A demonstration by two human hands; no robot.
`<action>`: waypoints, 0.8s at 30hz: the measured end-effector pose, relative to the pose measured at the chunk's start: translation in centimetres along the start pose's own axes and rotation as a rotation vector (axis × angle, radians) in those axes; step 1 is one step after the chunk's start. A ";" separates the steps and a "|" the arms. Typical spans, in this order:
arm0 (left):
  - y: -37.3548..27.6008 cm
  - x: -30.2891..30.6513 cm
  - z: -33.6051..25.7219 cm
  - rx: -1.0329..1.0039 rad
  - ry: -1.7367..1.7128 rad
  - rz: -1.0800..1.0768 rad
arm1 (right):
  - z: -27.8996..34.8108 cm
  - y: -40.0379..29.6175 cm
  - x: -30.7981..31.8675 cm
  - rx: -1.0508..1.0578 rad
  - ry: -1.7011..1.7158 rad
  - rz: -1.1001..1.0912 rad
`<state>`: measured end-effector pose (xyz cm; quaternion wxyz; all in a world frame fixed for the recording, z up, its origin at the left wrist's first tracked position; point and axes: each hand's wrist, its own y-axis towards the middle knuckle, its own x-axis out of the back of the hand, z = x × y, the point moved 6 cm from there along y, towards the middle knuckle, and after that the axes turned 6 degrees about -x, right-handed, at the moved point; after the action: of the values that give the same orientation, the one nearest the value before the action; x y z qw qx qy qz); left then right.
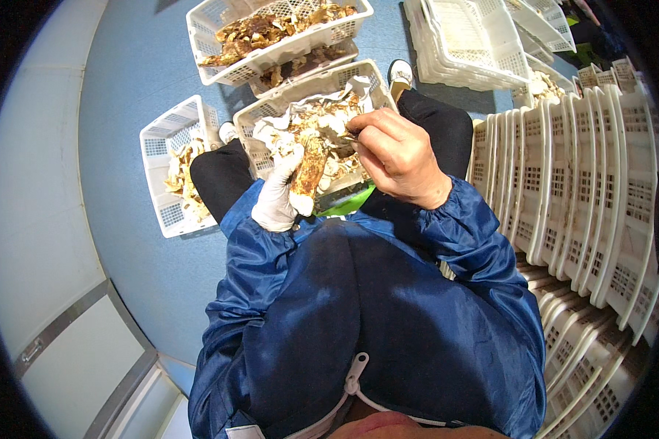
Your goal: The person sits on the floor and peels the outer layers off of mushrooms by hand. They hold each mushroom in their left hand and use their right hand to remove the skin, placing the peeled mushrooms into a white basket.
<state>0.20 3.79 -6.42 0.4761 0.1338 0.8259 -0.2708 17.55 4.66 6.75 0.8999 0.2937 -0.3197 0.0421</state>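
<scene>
My left hand (277, 195), in a whitish glove, grips a large mushroom (309, 164) by its thick brown stem. The stem's pale end points toward me. My bare right hand (392, 151) is just right of it, thumb and fingers pinched together. A small thin object seems to be between the fingertips; its kind is hidden. Both hands are over the near side of a white perforated plastic crate (381, 90) between my legs. In the crate lie pale and brown mushroom pieces (343, 167) and a crumpled whitish sheet (359, 88).
Ahead stands a crate (285, 52) of brown mushrooms, overlapping a lower crate (335, 49). A crate (149, 148) with pale pieces is at left. Nested crates stand ahead right (472, 60), and tall crate stacks (554, 186) line my right side. A wall (38, 164) bounds the left.
</scene>
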 end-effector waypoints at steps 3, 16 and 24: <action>0.0 0.5 -0.1 0.064 -0.020 -0.004 | -1.1 0.1 0.4 -0.150 0.173 0.027; -0.2 -1.5 -0.1 0.088 -0.077 0.081 | -6.5 -2.3 1.2 -0.507 0.249 0.141; 0.7 -1.1 -0.1 -0.009 0.127 -0.074 | 3.1 0.2 1.0 -0.034 0.131 0.108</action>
<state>1.04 4.49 -5.64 0.4129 0.1180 0.8601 -0.2753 16.56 3.02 9.34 0.9201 0.2574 -0.2761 0.1043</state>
